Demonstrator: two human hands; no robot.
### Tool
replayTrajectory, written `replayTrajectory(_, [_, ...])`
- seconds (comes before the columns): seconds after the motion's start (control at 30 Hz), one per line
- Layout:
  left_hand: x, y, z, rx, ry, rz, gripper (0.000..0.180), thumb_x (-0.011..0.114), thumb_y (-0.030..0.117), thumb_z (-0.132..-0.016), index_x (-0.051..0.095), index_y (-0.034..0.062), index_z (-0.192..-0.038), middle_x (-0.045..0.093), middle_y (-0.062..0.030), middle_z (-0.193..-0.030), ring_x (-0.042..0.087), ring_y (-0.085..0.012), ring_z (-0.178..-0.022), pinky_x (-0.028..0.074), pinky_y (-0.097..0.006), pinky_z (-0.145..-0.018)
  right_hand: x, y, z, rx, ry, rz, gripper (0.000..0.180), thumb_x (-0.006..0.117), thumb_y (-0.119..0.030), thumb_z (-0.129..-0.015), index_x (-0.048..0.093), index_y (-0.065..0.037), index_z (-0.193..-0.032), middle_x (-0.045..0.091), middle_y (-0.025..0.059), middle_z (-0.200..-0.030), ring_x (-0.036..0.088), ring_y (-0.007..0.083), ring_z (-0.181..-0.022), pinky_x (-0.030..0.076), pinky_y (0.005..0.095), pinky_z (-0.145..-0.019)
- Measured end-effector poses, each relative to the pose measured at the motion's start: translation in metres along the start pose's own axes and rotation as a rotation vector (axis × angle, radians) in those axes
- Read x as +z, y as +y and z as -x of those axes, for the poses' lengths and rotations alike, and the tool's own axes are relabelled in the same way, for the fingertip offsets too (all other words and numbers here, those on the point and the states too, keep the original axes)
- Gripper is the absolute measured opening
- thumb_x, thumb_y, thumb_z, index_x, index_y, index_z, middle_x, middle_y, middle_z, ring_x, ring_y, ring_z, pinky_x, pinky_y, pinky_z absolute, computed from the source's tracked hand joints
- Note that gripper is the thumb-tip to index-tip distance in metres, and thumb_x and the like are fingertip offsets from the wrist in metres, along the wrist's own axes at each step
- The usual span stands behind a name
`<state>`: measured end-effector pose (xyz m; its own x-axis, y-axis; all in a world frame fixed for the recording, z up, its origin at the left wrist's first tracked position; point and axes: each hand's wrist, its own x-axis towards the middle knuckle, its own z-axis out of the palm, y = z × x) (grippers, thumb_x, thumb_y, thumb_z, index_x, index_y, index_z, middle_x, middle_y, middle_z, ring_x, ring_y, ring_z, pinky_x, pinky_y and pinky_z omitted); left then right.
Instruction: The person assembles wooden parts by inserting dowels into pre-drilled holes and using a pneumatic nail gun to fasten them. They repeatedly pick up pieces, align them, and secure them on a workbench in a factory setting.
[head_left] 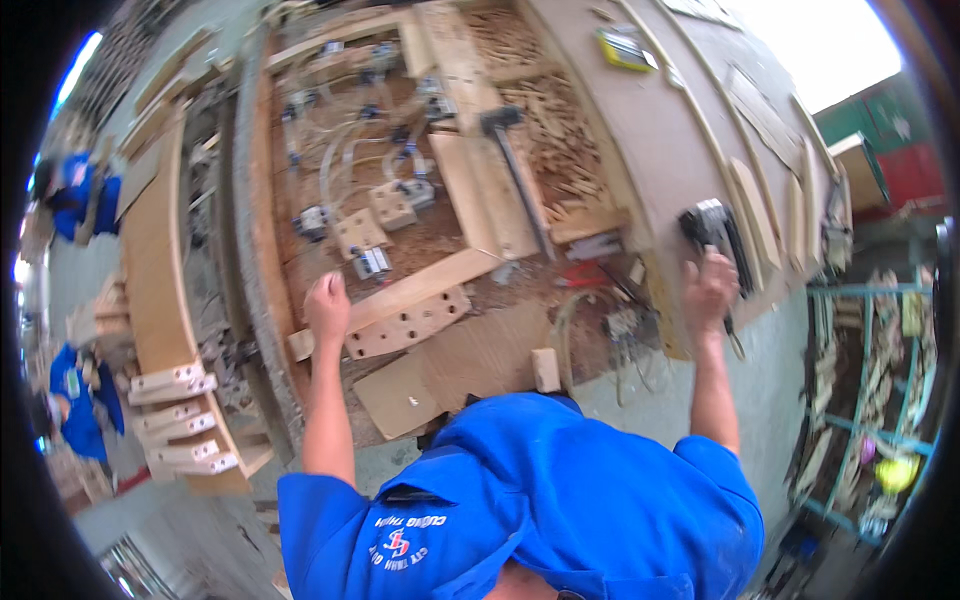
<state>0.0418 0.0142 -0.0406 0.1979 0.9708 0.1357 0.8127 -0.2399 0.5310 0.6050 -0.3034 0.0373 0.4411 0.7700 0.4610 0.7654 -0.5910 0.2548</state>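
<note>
My left hand (327, 305) is closed, its fingers curled in beside the left end of a long pale wood strip (430, 290). Anything inside those fingers is hidden. Below the strip lies a wooden piece with a row of dark holes (410, 325). My right hand (711, 290) is at a black and silver nail gun (716, 222) on the right side of the bench, its fingers over the tool's body; blur softens the grip. A hammer (520, 175) with a dark head rests across the wooden frame between my hands.
Clamps with clear hoses (345, 165) and wood blocks (390, 205) fill the bench frame. Beyond the hammer is a bin of wooden dowels (565, 140). A yellow box (627, 50) sits farther back. Cardboard (450, 365) lies before me. Two people in blue work at the left.
</note>
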Motion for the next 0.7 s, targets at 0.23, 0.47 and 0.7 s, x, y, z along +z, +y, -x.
replayTrajectory(0.23, [0.019,0.017,0.040,0.226,-0.049,-0.257,0.028,0.058,0.024,-0.106,0.069,0.0036,-0.089,0.071,-0.0186,-0.091,0.065,-0.0420,-0.091,0.049,-0.057,-0.084,-0.040,-0.073,0.118,0.341,-0.329,-0.621,0.051,0.075,-0.017,-0.094,0.060,0.002,-0.139,0.063,0.0236,-0.134,0.065,0.0443,-0.120,0.055,0.0504,-0.101])
replayTrajectory(0.47, [0.017,0.017,0.018,0.216,-0.156,-0.315,0.034,0.056,0.030,-0.104,0.071,0.0044,-0.087,0.073,-0.0235,-0.085,0.070,-0.0470,-0.084,0.052,-0.060,-0.079,-0.015,-0.084,0.106,0.710,-0.126,-0.939,0.035,0.078,-0.018,-0.093,0.070,0.003,-0.120,0.071,0.0229,-0.125,0.073,0.0368,-0.107,0.058,0.0456,-0.096])
replayTrajectory(0.7, [0.018,0.023,0.017,0.117,-0.191,-0.250,0.039,0.051,0.032,-0.104,0.070,0.0002,-0.091,0.073,-0.0297,-0.090,0.070,-0.0513,-0.089,0.052,-0.063,-0.085,-0.018,-0.066,0.108,0.772,-0.179,-0.980,0.024,0.076,-0.021,-0.097,0.074,0.000,-0.109,0.079,0.0149,-0.099,0.075,0.0261,-0.094,0.057,0.0400,-0.087])
